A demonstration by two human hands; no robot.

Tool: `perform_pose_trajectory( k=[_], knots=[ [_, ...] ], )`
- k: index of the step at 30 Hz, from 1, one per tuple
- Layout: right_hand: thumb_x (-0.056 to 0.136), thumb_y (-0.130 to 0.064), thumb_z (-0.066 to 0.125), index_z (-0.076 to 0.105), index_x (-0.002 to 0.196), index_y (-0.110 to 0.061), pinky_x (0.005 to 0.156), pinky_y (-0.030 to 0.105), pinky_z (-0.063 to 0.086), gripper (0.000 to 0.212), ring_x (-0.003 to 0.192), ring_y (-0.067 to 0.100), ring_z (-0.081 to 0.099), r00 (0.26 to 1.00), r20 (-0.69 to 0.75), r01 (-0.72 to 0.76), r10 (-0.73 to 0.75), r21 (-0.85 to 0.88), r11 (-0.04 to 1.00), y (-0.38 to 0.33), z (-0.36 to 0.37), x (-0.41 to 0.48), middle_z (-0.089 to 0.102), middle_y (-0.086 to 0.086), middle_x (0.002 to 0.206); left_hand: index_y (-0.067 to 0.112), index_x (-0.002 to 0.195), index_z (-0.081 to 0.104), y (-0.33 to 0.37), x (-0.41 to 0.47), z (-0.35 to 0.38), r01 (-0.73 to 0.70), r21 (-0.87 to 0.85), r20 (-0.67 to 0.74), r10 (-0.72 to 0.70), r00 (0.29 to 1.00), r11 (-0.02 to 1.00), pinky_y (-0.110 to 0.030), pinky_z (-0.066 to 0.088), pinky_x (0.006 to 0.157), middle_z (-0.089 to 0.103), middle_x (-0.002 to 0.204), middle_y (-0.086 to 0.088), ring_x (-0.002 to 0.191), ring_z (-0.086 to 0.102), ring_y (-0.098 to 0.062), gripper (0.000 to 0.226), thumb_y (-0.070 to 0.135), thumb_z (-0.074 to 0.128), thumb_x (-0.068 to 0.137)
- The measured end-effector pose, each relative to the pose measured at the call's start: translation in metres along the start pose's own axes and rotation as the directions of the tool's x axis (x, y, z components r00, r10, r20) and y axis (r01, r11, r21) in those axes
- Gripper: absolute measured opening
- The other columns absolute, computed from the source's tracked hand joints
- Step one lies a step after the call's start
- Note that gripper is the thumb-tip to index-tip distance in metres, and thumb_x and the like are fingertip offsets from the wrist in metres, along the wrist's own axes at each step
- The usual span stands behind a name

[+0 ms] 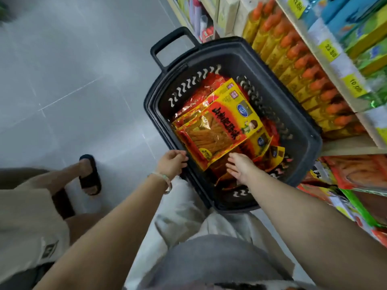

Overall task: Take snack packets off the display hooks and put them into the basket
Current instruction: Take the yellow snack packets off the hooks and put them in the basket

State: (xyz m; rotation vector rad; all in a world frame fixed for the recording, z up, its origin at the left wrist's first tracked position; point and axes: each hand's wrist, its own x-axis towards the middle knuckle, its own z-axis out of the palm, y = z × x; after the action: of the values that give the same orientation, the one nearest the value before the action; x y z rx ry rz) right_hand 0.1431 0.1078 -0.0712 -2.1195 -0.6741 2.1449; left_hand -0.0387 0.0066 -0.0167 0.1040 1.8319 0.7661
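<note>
Lighting: even, diffuse, moderately bright, from overhead. The floor (73, 80) reads cool grey with a soft pale sheen. Shadows are faint; a weak one lies beside the sandal (90, 174). Glare: white glints on the clear film of the top snack packet (222, 126); the inside of the basket (303, 130) stays dark. Sharpness: best at centre, packet print legible. The shelves (345, 147) are smeared and the price tags (332, 49) barely readable. Wide-angle distortion bows and tilts the shelves at the right edge.
</note>
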Motion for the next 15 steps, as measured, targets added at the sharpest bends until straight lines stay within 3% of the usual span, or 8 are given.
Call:
perform_pose_trajectory(
  k=[3, 7, 12, 15],
  knots=[
    [0.098, -0.03, 0.049, 0.043, 0.138, -0.013, 0.087, 0.032, 0.046, 0.044, 0.113, 0.021, 0.055, 1.0, -0.01, -0.023, 0.024, 0.089, 0.996, -0.007, 0.013, 0.005, 0.052, 0.007, 0.134, 0.017, 0.095, 0.061, 0.008, 0.009, -0.001, 0.013, 0.011, 0.002, -0.013, 1.0, 1.0, -0.026, 0.046, 0.07, 0.064, 0.091, 0.0, 0.076, 0.058, -0.011, 0.014, 0.013, 0.048, 0.094],
    [0.089, -0.044, 0.06, 0.055, 0.122, -0.011, 0.069, 0.027, 0.045, 0.047, 0.089, 0.012, 0.056, 0.991, -0.109, -0.053, 0.083, 0.252, 0.966, -0.018, 0.026, 0.012, 0.06, -0.001, 0.101, 0.02, 0.092, 0.06, 0.024, 0.025, -0.011, 0.005, 0.074, 0.051, -0.009, 0.999, 0.997, -0.025, 0.047, 0.07, 0.064, 0.092, 0.001, 0.076, 0.058, -0.01, 0.013, 0.014, 0.048, 0.094],
    [0.084, -0.047, 0.065, 0.043, 0.136, -0.012, 0.088, 0.031, 0.043, 0.065, 0.122, 0.024, 0.047, 0.975, -0.153, -0.089, 0.16, 0.391, 0.916, -0.025, 0.04, 0.019, 0.049, 0.011, 0.133, 0.022, 0.093, 0.061, 0.053, 0.046, -0.024, -0.046, 0.194, 0.111, 0.025, 0.994, 0.98, -0.025, 0.047, 0.071, 0.066, 0.093, 0.002, 0.081, 0.06, -0.01, 0.012, 0.02, 0.05, 0.094],
    [0.086, -0.046, 0.064, 0.042, 0.136, -0.015, 0.092, 0.031, 0.042, 0.064, 0.126, 0.026, 0.046, 0.967, -0.205, -0.049, 0.152, 0.434, 0.9, -0.021, 0.05, 0.02, 0.046, 0.011, 0.139, 0.018, 0.097, 0.062, 0.075, 0.059, -0.032, -0.099, 0.259, 0.173, 0.055, 0.983, 0.961, -0.022, 0.046, 0.065, 0.066, 0.087, 0.002, 0.07, 0.057, -0.007, 0.012, 0.019, 0.05, 0.094]
  ],
)
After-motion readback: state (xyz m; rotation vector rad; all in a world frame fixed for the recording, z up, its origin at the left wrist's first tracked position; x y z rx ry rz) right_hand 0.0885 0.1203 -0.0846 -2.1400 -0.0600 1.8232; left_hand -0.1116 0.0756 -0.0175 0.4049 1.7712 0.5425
